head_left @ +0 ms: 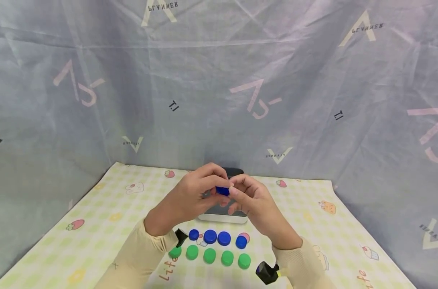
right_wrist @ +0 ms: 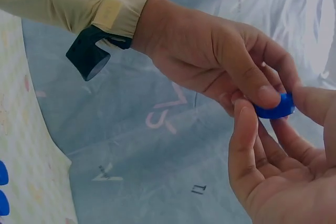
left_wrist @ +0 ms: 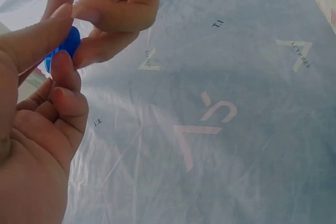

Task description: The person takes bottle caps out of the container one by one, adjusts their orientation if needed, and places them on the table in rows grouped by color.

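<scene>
A blue bottle cap (head_left: 223,190) is held up between both hands, over a grey box with a white rim (head_left: 222,218). My left hand (head_left: 193,188) pinches the cap between thumb and fingers, seen close in the left wrist view. From the other side my right hand (head_left: 256,202) grips the cap's edge with thumb and fingertips. In the right wrist view the blue cap (right_wrist: 278,109) shows partly, the rest covered by fingers. Nearer on the table lie a row of blue caps (head_left: 210,237) and, before it, a row of green caps (head_left: 209,255).
A checked tablecloth (head_left: 125,216) with printed strawberries and cakes covers the table. Grey printed curtains (head_left: 204,100) hang behind and at both sides. A black wrist camera (head_left: 267,273) sits at the right sleeve. The box's dark back part (head_left: 233,171) shows behind the hands.
</scene>
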Available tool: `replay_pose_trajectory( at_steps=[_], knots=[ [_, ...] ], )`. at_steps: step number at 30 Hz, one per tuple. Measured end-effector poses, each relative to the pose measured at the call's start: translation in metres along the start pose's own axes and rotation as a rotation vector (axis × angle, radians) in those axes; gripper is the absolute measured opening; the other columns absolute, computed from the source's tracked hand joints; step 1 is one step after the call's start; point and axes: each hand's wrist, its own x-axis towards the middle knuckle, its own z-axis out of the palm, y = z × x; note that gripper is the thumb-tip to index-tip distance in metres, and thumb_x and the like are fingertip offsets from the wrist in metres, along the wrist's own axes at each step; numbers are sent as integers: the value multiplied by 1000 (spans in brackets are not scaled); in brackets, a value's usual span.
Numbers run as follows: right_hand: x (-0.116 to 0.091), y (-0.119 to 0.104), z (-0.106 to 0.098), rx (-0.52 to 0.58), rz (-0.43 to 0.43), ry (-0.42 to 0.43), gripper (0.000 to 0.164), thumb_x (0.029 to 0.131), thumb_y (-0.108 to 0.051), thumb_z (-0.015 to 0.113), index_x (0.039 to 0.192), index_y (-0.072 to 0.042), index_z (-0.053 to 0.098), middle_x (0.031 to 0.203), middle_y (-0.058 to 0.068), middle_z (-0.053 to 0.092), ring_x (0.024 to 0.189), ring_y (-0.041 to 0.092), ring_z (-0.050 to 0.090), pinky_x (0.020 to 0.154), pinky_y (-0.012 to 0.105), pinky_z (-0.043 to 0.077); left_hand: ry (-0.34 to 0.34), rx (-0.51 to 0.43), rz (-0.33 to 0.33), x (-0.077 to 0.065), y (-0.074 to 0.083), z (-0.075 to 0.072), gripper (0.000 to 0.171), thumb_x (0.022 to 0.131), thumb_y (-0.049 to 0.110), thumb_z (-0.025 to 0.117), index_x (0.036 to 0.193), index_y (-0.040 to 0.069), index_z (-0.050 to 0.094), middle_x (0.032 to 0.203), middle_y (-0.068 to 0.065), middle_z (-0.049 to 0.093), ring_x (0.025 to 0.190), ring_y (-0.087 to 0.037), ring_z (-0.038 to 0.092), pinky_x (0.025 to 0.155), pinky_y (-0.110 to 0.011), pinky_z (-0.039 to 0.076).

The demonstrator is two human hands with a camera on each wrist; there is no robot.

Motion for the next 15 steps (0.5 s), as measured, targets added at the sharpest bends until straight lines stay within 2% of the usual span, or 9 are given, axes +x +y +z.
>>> replay_pose_trajectory(
  at_steps=[7,11,15],
  knots=[
    [1,7,-9,61,-17,-92,11,100,-6,58,106,-14,62,99,-1,65,88,14,68,76,26,56,34,-12,3,-2,0,3,23,82,-11,73,97,6,70,98,-5,62,70,-11,52,60,-17,45],
    [1,5,-11,72,-33,-83,11,97,-4,62,104,-13,64,106,1,65,97,15,67,85,32,56,48,-19,5,-1,-1,7,22,82,-11,73,94,7,67,99,-4,61,74,-12,53,64,-16,46],
    [2,3,-14,51,-32,-59,12,96,-2,64,101,-12,64,111,2,65,102,16,65,88,33,55,66,60,20,1,-3,10,20,80,-6,78,87,8,66,98,-3,57,84,-17,50,74,-22,45]
  ],
)
